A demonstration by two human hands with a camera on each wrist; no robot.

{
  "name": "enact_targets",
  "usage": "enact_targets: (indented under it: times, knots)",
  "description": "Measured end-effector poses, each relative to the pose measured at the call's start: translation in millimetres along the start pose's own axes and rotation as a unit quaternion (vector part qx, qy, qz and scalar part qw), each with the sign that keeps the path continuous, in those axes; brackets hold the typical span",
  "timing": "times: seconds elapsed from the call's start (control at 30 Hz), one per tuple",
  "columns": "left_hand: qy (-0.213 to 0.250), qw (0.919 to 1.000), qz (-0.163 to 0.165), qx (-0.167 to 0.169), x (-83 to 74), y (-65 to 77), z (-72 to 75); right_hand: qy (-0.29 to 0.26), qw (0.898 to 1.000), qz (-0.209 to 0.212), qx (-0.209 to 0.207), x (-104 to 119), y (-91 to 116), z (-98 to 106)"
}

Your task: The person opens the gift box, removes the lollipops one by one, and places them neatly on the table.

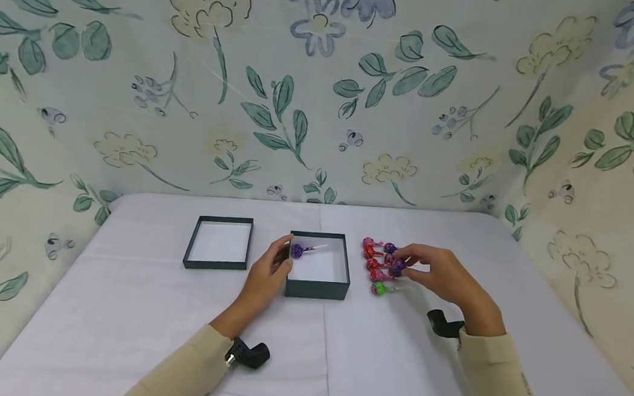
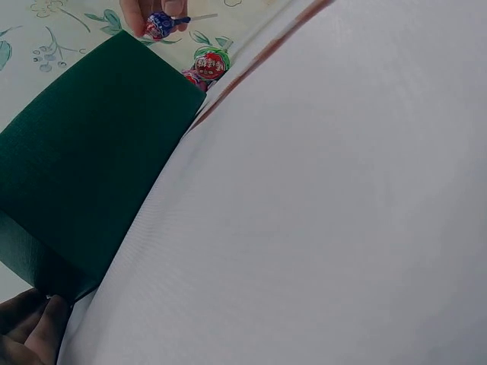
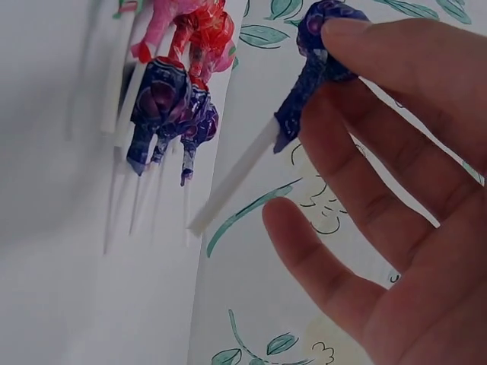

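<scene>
My right hand [image 1: 435, 270] pinches a purple-wrapped lollipop [image 3: 303, 95] by its round head between thumb and fingers, its white stick pointing away from the palm. It is held over a group of lollipops on the table: several red and pink lollipops [image 1: 371, 265], other purple lollipops [image 3: 163, 103] and a green lollipop [image 1: 378, 288]. My left hand [image 1: 265, 273] rests against the left wall of a dark green box [image 1: 315, 290], with its fingertips and thumb touching that side. Inside the open box, on its white floor, lies one purple lollipop [image 1: 297, 251].
A shallow dark green lid [image 1: 216, 266] with a white inside lies left of the box, beyond my left hand. White cloth [image 1: 125, 307] covers the table. Floral fabric [image 1: 312, 101] hangs behind it and along both sides.
</scene>
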State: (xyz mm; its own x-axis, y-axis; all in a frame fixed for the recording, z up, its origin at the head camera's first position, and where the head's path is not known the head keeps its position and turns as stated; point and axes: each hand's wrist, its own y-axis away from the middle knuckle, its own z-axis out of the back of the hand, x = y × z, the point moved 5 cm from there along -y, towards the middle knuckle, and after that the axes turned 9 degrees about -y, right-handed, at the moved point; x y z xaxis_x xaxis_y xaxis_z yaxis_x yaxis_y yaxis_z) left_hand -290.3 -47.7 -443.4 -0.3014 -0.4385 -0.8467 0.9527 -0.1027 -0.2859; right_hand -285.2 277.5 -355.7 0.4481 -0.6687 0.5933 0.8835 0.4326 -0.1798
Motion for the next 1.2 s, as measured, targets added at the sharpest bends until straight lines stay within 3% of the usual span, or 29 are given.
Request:
enact_targets:
  times: [0.4, 0.63, 0.73, 1.2]
  knots:
    - [0.009, 0.9999, 0.002, 0.005, -1.1, 1.4, 3.8, -0.011, 1.000, 0.001, 0.000, -7.4, -0.8, -1.5]
    - [0.016, 0.9996, -0.009, 0.019, -32.3, 6.4, 15.1, -0.004, 1.000, -0.022, 0.011, -11.6, -2.1, -2.0]
    - [0.014, 0.9996, -0.007, 0.024, -36.0, 6.5, 15.6, -0.004, 0.999, -0.029, 0.015, -12.9, -2.0, -2.6]
    - [0.013, 0.9995, 0.004, 0.029, -34.2, 7.7, 12.4, 0.011, 0.997, -0.054, 0.056, -23.8, 0.5, -12.2]
